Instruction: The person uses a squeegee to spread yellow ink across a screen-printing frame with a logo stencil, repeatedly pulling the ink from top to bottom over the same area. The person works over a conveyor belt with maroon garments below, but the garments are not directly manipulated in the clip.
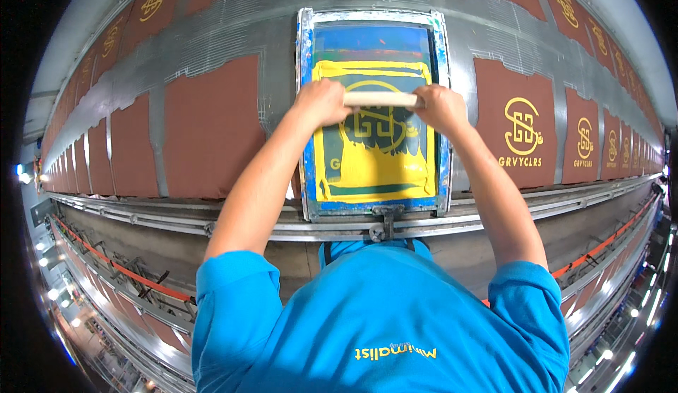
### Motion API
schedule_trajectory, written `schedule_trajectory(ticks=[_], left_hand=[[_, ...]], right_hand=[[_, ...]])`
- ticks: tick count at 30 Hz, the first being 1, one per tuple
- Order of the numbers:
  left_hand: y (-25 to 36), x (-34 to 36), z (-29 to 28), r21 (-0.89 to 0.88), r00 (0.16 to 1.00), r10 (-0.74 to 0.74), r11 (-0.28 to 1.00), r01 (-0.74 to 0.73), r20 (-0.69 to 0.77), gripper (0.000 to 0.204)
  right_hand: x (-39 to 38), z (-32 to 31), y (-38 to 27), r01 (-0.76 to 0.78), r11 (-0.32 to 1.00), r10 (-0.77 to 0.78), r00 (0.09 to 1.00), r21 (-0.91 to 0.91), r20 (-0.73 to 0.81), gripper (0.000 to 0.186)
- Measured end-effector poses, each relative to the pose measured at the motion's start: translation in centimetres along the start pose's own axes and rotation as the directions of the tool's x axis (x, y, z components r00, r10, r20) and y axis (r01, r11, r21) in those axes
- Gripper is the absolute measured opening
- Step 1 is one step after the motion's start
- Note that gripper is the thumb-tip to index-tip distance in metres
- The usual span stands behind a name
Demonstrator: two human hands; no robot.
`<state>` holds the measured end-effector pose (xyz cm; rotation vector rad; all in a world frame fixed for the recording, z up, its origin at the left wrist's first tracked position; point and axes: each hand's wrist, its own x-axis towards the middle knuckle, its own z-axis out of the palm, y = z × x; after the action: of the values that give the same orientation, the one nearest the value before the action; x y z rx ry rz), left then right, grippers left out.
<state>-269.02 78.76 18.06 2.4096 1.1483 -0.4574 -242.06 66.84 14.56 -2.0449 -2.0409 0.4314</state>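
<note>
My left hand [325, 102] and my right hand [442, 108] are both closed around the ends of a pale squeegee [382, 99]. The squeegee lies crosswise over the upper half of a screen printing frame [443, 132], whose metal rim is smeared with blue. Yellow ink [385, 170] is spread over the lower part of the mesh, its upper edge ragged. Behind the squeegee a round emblem shows in the dark green mesh. A yellow border of ink runs around the stencil area. My fingers hide the ends of the squeegee, and its blade cannot be made out.
Brown fabric panels lie on the long grey table: a plain one [212, 128] to the left, one with a yellow print [520, 128] to the right, several more beyond. A metal rail [494, 222] edges the near side, where a clamp [381, 223] meets the frame.
</note>
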Motion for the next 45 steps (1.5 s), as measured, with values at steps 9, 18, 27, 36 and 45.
schedule_trajectory(ticks=[9,18,27,36,45], left_hand=[[-3.5,9.0,-3.2,0.105,0.999,-0.034,0.994,0.035,-0.011,0.057],[-2.0,4.0,2.3,0.041,0.970,-0.033,0.998,0.044,-0.242,0.051],[4.7,-14.4,14.3,-0.064,0.971,0.006,0.998,-0.021,-0.237,0.041],[6.8,-19.0,13.8,-0.018,0.964,0.005,1.000,-0.010,-0.265,0.053],[9.6,-16.6,17.6,-0.074,0.931,0.083,0.990,-0.117,-0.355,0.040]], right_hand=[[10.5,1.3,2.1,-0.098,0.982,0.116,0.988,-0.163,0.105,0.036],[4.4,4.1,1.0,-0.057,0.981,0.035,0.992,-0.188,-0.119,0.029],[-17.4,7.2,-4.5,-0.011,1.000,0.010,0.994,-0.005,-0.108,0.008],[-16.1,3.9,0.1,0.060,0.917,0.044,0.967,0.393,-0.249,0.062],[-6.3,9.5,13.2,-0.392,0.468,0.673,0.739,0.792,-0.032,0.050]])
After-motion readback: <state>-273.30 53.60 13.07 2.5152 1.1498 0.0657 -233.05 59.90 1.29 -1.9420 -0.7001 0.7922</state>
